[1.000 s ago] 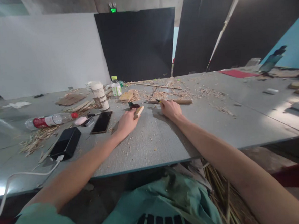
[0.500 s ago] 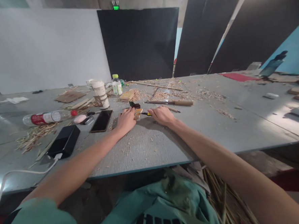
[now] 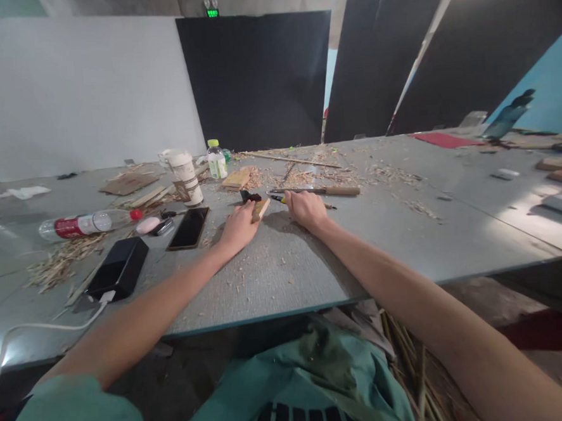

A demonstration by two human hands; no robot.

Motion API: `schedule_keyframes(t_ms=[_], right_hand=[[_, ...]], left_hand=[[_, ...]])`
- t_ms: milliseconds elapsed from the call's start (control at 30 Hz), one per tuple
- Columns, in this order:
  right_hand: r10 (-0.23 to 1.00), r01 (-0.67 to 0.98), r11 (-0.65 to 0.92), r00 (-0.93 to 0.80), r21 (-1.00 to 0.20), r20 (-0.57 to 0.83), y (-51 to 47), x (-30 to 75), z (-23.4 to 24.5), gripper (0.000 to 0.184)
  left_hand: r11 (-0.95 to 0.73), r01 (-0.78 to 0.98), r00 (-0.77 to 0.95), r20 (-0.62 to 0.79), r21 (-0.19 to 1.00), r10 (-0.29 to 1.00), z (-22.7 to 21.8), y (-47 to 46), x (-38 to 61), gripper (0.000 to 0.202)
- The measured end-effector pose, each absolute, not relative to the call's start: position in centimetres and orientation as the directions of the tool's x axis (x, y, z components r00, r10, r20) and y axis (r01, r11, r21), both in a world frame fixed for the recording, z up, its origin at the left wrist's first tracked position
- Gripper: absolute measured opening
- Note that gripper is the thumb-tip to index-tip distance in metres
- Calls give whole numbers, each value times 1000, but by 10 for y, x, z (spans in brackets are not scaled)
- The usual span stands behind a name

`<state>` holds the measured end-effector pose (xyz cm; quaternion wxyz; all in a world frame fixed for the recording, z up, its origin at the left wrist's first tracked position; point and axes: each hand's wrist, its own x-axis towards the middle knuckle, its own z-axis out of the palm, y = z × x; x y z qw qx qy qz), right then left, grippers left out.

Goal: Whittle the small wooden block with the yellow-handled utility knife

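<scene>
My left hand [image 3: 237,226] is closed round a small pale wooden block [image 3: 261,208] that rests on the grey table [image 3: 284,267]. A small black object [image 3: 250,196] lies just beyond the block. My right hand [image 3: 306,209] is closed on a thin tool with a yellow and black tip [image 3: 277,198] that pokes out to its left, close to the block. Just behind my right hand lies a long wooden-handled tool [image 3: 325,190].
Left of my hands lie a black phone [image 3: 189,228], a power bank [image 3: 119,268] with a white cable, a pink oval [image 3: 147,225], a lying bottle [image 3: 89,223], a paper cup [image 3: 186,178] and a small green-capped bottle [image 3: 216,160]. Wood shavings [image 3: 307,177] litter the far table. Bamboo strips [image 3: 414,367] stand under the table edge.
My right hand came back from the far tools towards the block with the yellow-tipped tool, then shifted forward again. My left hand stayed on the block.
</scene>
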<state>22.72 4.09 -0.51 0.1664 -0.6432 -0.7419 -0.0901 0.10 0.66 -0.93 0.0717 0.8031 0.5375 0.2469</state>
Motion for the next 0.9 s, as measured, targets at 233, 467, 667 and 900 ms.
schedule_keyframes(t_ms=[233, 467, 667, 900], right_hand=[[924, 993, 8, 39, -122, 381, 50, 265, -5, 76], [891, 954, 293, -249, -61, 380, 31, 234, 0, 64], [850, 907, 421, -400, 14, 342, 22, 219, -3, 59], [872, 954, 298, -253, -45, 419, 31, 219, -5, 62]], left_hand=[[-425, 798, 287, 350, 428, 892, -11, 1, 5, 55], [-400, 819, 263, 350, 410, 899, -9, 13, 1, 50], [-410, 802, 267, 354, 434, 896, -9, 13, -3, 45], [-416, 767, 257, 360, 489, 897, -7, 9, 4, 48]])
